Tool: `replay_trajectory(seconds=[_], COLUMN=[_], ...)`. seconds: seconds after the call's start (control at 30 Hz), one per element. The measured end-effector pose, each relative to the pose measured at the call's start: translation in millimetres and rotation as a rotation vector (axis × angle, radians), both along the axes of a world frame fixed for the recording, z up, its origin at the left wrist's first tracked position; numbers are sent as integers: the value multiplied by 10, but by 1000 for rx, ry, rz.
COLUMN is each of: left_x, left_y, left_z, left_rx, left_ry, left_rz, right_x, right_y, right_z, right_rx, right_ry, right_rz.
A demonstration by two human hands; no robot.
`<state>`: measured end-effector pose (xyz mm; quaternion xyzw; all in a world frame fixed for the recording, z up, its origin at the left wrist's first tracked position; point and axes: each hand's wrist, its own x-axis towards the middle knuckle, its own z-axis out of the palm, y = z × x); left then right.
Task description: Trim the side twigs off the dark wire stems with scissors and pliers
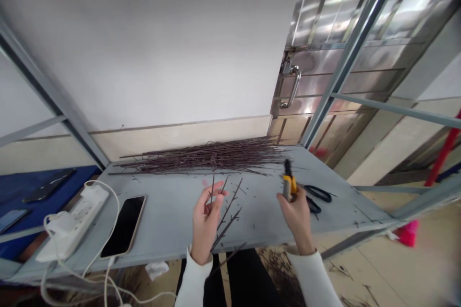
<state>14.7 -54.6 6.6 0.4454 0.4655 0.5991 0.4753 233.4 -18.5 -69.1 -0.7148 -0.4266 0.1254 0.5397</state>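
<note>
My left hand (205, 220) is closed in a pinch on a thin dark branched twig (228, 208), held above the grey table (173, 211) near its front edge. My right hand (297, 213) grips yellow-handled pliers (288, 183), jaws pointing up, a short way to the right of the twig. A long pile of similar dark twigs (209, 157) lies along the back of the table, beyond both hands. Black-handled scissors (317, 196) lie on the table just right of my right hand.
A black phone (124, 225) lies at the left, plugged into a white cable. A white power strip (74, 220) sits at the left edge. Twig clippings litter the floor under the table. A steel door (324, 72) stands behind, and metal frame posts flank the table.
</note>
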Motion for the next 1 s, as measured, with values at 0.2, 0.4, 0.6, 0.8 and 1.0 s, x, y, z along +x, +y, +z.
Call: replay_trajectory(seconds=[0.2,0.4,0.6,0.8,1.0], left_x=[-31,-39,-9,-2,17], left_y=[31,24,12,11,9], left_z=[-78,-139,-76,-63,-1], left_rx=[136,181,124,108,96], left_ry=[-55,-94,-93,-95,-128], left_rz=[59,65,41,20,8], right_x=[-207,-352,-395,-557,-829], right_y=[70,157,181,-50,-292], right_z=[-272,-409,-472,-17,277], right_rx=[-418,-430,-245,53,-35], right_ry=[-558,-661,-505,-89,310], right_rz=[83,91,92,484,842])
